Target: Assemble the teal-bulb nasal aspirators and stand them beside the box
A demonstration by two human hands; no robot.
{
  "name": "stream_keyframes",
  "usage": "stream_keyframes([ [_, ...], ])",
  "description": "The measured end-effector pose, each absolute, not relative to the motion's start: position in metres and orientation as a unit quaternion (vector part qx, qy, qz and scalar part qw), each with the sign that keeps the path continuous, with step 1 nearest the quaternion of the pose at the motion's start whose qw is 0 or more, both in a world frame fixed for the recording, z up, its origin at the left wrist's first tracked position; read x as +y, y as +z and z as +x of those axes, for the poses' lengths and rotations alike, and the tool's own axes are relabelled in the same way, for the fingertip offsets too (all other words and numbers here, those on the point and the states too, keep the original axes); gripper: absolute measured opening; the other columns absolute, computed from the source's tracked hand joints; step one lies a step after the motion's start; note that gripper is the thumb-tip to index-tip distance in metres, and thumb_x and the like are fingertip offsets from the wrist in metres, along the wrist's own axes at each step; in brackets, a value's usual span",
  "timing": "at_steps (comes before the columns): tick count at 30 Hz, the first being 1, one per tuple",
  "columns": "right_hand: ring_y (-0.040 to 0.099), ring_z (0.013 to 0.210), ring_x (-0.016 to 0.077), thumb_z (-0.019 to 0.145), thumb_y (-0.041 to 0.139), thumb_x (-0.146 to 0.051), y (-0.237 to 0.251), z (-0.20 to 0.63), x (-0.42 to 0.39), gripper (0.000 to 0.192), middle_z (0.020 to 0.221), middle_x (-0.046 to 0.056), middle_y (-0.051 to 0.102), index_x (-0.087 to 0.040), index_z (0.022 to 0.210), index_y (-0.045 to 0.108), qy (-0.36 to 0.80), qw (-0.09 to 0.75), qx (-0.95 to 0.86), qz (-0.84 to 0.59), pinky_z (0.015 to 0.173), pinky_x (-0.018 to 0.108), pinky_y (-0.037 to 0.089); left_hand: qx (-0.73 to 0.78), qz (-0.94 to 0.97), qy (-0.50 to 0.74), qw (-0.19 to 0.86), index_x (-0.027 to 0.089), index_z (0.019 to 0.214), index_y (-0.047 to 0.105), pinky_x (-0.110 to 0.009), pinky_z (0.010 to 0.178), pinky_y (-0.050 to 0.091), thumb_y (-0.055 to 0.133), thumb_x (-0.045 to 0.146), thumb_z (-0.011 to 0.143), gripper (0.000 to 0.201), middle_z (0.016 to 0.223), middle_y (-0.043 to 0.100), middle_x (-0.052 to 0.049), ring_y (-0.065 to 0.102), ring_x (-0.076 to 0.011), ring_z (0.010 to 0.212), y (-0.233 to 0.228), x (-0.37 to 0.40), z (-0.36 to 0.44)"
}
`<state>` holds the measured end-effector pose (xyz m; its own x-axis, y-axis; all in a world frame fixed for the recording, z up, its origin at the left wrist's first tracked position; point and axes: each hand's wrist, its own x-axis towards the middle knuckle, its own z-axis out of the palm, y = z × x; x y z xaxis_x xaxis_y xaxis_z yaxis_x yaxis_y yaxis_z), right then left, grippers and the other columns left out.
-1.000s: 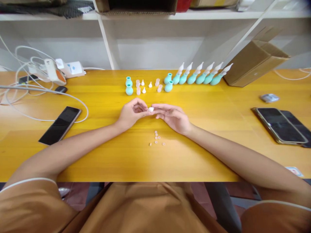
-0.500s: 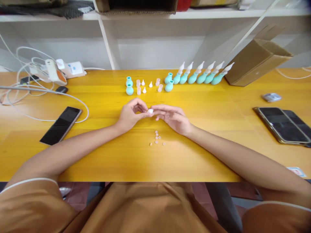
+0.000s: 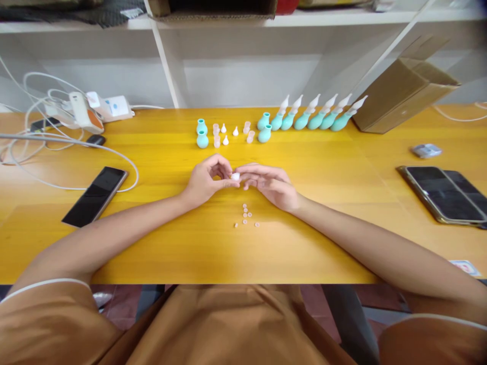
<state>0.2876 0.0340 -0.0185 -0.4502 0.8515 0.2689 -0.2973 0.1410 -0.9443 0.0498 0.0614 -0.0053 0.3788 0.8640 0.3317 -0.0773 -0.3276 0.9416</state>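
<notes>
My left hand (image 3: 208, 179) pinches a small white nozzle tip (image 3: 235, 176) between thumb and fingers, above the middle of the table. Facing it, my right hand (image 3: 271, 184) has its fingers stretched out, their tips close to the nozzle tip; whether they touch it I cannot tell. Several tiny pale pink rings (image 3: 245, 215) lie loose on the wood nearer my body. Beyond my hands stand teal squeeze bulbs (image 3: 202, 139), clear pinkish connectors (image 3: 250, 136) and white nozzle tips (image 3: 225, 140).
A row of assembled teal bulbs with white nozzles (image 3: 302, 120) stands at the back right, beside an open cardboard box (image 3: 403, 96). Phones (image 3: 95, 196) lie at the left and right (image 3: 443, 193). White cables and chargers (image 3: 85, 111) clutter the back left.
The white nozzle tip has turned or shifted very slightly in my left fingers. Both hands stay in nearly the same place, and the parts on the table have not moved.
</notes>
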Motion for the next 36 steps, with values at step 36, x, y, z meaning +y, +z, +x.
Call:
stream_keyframes([
  [36,0.078,0.111,0.0266,0.087,0.078,-0.033,-0.0173,0.2883,0.0338,0.041,0.124,0.011,0.083,-0.021,0.125,0.087,0.617,0.486,-0.589,-0.192,0.091,0.036,0.062,0.274,0.677,0.467,0.498,0.018,0.092,0.067,-0.027,0.077,0.059,0.105,0.042,0.074,0.048,0.087,0.073,0.0,0.07,-0.0128,0.081,-0.0085,0.0625,0.0507],
])
